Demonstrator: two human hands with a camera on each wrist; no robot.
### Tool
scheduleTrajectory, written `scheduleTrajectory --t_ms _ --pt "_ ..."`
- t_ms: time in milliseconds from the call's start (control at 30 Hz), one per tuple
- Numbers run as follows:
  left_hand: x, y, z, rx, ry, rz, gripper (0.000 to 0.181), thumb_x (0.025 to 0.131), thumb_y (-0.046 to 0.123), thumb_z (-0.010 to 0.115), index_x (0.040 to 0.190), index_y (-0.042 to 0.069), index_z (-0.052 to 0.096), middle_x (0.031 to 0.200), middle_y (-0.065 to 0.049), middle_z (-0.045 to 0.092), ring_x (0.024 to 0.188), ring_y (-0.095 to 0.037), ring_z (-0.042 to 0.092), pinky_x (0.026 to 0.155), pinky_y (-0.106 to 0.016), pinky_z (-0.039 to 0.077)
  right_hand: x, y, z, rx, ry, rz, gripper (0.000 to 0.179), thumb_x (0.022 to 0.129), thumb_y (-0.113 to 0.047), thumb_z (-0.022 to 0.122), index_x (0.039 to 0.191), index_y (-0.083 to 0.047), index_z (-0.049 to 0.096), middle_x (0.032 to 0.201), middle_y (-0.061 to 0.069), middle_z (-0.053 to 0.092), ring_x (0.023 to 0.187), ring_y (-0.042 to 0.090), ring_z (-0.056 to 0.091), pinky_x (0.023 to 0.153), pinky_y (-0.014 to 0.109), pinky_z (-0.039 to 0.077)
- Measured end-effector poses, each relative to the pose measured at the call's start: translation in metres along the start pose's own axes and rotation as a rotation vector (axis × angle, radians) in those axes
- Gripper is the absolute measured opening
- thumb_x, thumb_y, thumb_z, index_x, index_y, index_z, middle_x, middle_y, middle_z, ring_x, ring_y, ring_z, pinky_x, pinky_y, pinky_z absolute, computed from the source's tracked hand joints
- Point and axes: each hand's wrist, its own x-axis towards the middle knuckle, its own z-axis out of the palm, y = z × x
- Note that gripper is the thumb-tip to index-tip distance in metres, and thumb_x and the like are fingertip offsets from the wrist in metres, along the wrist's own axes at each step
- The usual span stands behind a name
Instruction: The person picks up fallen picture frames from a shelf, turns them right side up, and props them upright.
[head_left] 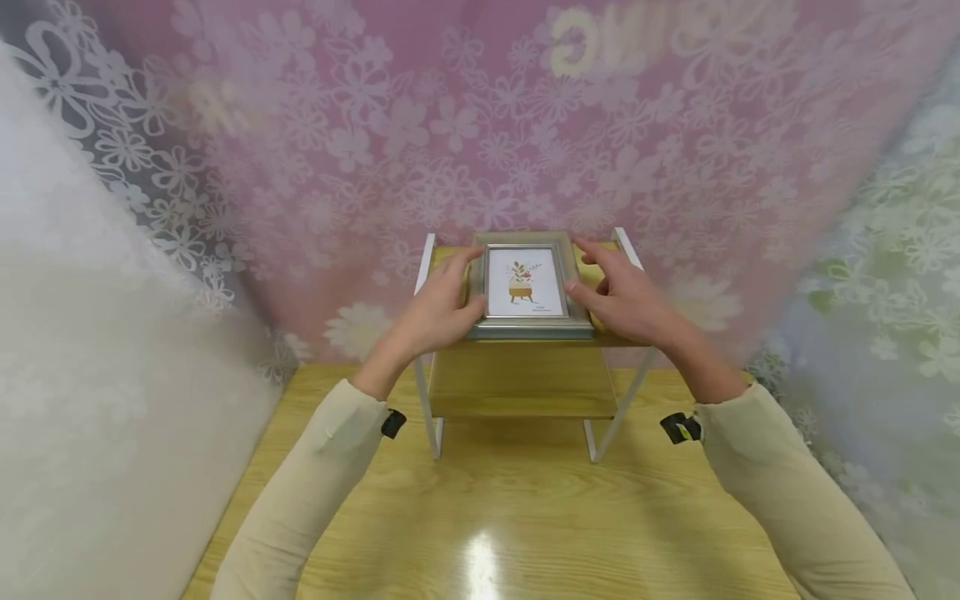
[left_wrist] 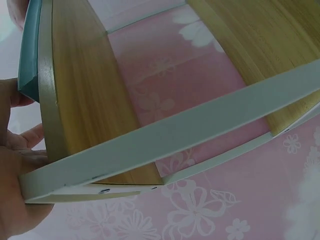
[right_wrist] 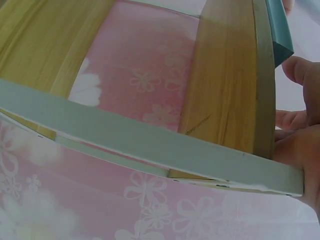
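A picture frame (head_left: 578,308) with a silver-grey border lies face up on the top board of a small two-tier wooden shelf (head_left: 611,338). Its picture (head_left: 526,283) shows a plant in an orange stand. My left hand (head_left: 442,304) is at the frame's left side, thumb and index fingertip at its border. On the opposite side, my right hand (head_left: 626,296) has its thumb tip at the right border, fingers spread and loosely bent. From below, the left wrist view shows the frame's bluish edge (left_wrist: 30,60) beside the left thumb; the right wrist view shows the right thumb (right_wrist: 297,69) near a corner.
White metal legs (head_left: 424,400) carry the shelf, which has a lower board (head_left: 521,383). It stands on a wood-grain floor (head_left: 517,500) against a pink flowered curtain (head_left: 465,125). Pale hangings flank it on the left (head_left: 112,350) and right (head_left: 892,333).
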Motion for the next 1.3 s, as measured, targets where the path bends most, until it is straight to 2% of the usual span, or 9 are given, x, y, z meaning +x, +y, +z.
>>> scheduleTrajectory --t_ms 133,233,400,567,667,800,933,1067,1300 --pt "0.0014 0.0013 0.0029 0.046 0.024 0.005 0.058 0.097 0.016 0.054 0.151 0.006 0.034 0.142 -0.017 0.048 0.103 -0.028 0.053 0.093 -0.043 0.046 -0.0012 -0.0011 -0.0027 -0.006 -0.018 0.012 0.07 0.101 -0.037 0.055 0.16 -0.02 0.022 0.148 0.021 0.042 0.075 0.024 0.061 0.064 0.036 0.048" --pt "0.0016 0.0019 0.0047 0.061 0.022 0.004 0.055 0.097 0.016 0.053 0.149 0.006 0.039 0.133 -0.016 0.054 0.094 -0.027 0.052 0.082 -0.042 0.045 -0.0017 -0.0013 -0.0035 -0.015 -0.026 0.025 0.07 0.101 -0.036 0.057 0.159 -0.017 0.024 0.144 0.022 0.047 0.081 0.026 0.063 0.068 0.037 0.049" --pt "0.0008 0.0041 0.0064 0.073 0.023 -0.007 0.049 0.097 0.017 0.052 0.144 0.004 0.046 0.139 -0.017 0.053 0.107 -0.026 0.054 0.094 -0.043 0.046 -0.0022 0.0013 -0.0024 -0.028 -0.023 0.052 0.067 0.099 -0.032 0.06 0.156 -0.014 0.031 0.138 0.022 0.054 0.084 0.028 0.066 0.072 0.039 0.05" --pt "-0.0009 0.0048 0.0073 0.072 0.048 -0.03 0.041 0.097 0.014 0.052 0.136 0.004 0.055 0.136 -0.015 0.056 0.109 -0.027 0.057 0.098 -0.044 0.046 -0.0046 0.0001 -0.0025 -0.045 -0.044 0.073 0.068 0.097 -0.032 0.063 0.155 -0.009 0.033 0.132 0.024 0.058 0.079 0.025 0.064 0.069 0.035 0.048" --pt "-0.0012 0.0047 0.0075 0.075 0.076 -0.035 0.037 0.097 0.013 0.052 0.133 0.004 0.057 0.13 -0.013 0.06 0.108 -0.026 0.059 0.095 -0.042 0.048 -0.0053 -0.001 -0.0037 -0.067 -0.053 0.076 0.068 0.097 -0.033 0.063 0.153 -0.005 0.036 0.131 0.024 0.06 0.078 0.024 0.063 0.069 0.034 0.048" --pt "-0.0019 0.005 0.008 0.069 0.076 -0.047 0.035 0.097 0.014 0.051 0.13 0.004 0.059 0.115 -0.008 0.064 0.089 -0.021 0.057 0.08 -0.037 0.049 -0.0063 -0.0019 -0.0051 -0.073 -0.062 0.078 0.068 0.097 -0.034 0.063 0.152 -0.004 0.038 0.132 0.023 0.061 0.083 0.025 0.064 0.072 0.034 0.047" --pt "-0.0034 0.0039 0.0093 0.061 0.066 -0.038 0.034 0.098 0.015 0.05 0.128 0.004 0.06 0.097 -0.004 0.062 0.075 -0.018 0.051 0.07 -0.033 0.045 -0.0076 -0.0016 -0.0057 -0.073 -0.061 0.066 0.067 0.096 -0.033 0.064 0.151 -0.004 0.04 0.13 0.023 0.062 0.08 0.024 0.064 0.069 0.034 0.047" --pt "-0.0038 0.0016 0.0083 0.034 0.078 -0.006 0.031 0.097 0.013 0.052 0.124 0.003 0.062 0.076 -0.004 0.052 0.061 -0.016 0.041 0.062 -0.031 0.037 -0.0076 -0.0015 -0.0059 -0.072 -0.064 0.061 0.067 0.096 -0.033 0.065 0.151 -0.004 0.04 0.13 0.022 0.062 0.081 0.024 0.063 0.068 0.033 0.047" --pt "-0.0056 0.0028 0.0055 -0.039 0.047 0.014 0.035 0.094 0.016 0.058 0.128 0.007 0.062 0.07 -0.004 0.046 0.059 -0.016 0.036 0.061 -0.031 0.034 -0.0076 0.0029 -0.007 -0.012 -0.037 0.049 0.065 0.094 -0.029 0.068 0.149 -0.005 0.044 0.127 0.022 0.064 0.079 0.024 0.062 0.063 0.031 0.046"
